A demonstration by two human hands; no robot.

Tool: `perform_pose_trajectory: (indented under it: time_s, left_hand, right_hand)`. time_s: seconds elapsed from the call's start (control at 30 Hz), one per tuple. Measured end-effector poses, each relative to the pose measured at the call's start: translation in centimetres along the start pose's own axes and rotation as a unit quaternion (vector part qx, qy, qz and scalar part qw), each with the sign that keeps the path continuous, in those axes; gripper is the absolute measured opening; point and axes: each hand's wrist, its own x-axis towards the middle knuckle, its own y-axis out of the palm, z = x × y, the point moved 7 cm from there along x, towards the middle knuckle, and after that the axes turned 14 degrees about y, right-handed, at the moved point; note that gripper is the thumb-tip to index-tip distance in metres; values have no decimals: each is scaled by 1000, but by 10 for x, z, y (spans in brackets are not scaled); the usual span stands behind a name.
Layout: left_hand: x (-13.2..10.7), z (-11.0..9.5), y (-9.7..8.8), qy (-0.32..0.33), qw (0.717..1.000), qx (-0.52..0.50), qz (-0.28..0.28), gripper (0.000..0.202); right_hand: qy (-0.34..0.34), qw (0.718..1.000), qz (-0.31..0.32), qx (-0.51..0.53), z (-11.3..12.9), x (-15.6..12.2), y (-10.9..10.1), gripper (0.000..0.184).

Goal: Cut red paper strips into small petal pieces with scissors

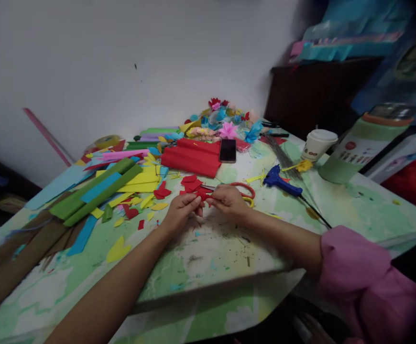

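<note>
My left hand (183,211) and my right hand (228,202) meet over the near middle of the table. Both pinch a small piece of red paper (204,194) between thumb and fingertips, one at each side. Its exact shape is partly hidden by the fingers. Just beyond them lie more cut red paper pieces (191,183). Scissors with a red-orange handle (248,187) rest behind my right hand, which covers part of them. Yellow paper petals (146,200) and dark red petals (162,192) are scattered to the left of my hands.
A blue glue gun (281,182), thin wires (283,155), a lidded paper cup (318,145) and a large green bottle (364,143) stand or lie at right. Behind are a phone (228,151), red crepe paper (193,157) and paper flowers (227,130). Green paper rolls (102,191) lie left.
</note>
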Motion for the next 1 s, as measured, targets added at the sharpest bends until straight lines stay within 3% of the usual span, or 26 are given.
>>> perform_pose_trajectory:
  time_s: [0.1, 0.37, 0.6, 0.83, 0.9, 1.0]
  left_hand:
    - [4, -7, -2, 30, 999, 20, -1, 38]
    - [3, -3, -10, 22, 999, -14, -44, 32]
    - [8, 9, -48, 39, 978, -75, -193, 30]
    - [5, 27, -15, -38, 986, -118, -114, 31]
    - [4, 29, -13, -47, 984, -124, -115, 29]
    - [2, 29, -18, -56, 981, -134, -130, 26]
  right_hand:
    - [12, 1000, -14, 18, -1, 1, -1, 39]
    - [85, 992, -39, 90, 1, 4, 12, 29]
    - [153, 975, -103, 123, -16, 6, 1, 33]
    - [145, 977, 3, 156, -19, 14, 30, 29]
    - [143, 977, 23, 155, -18, 15, 35, 24]
    - [143, 977, 5, 156, -19, 15, 34, 11]
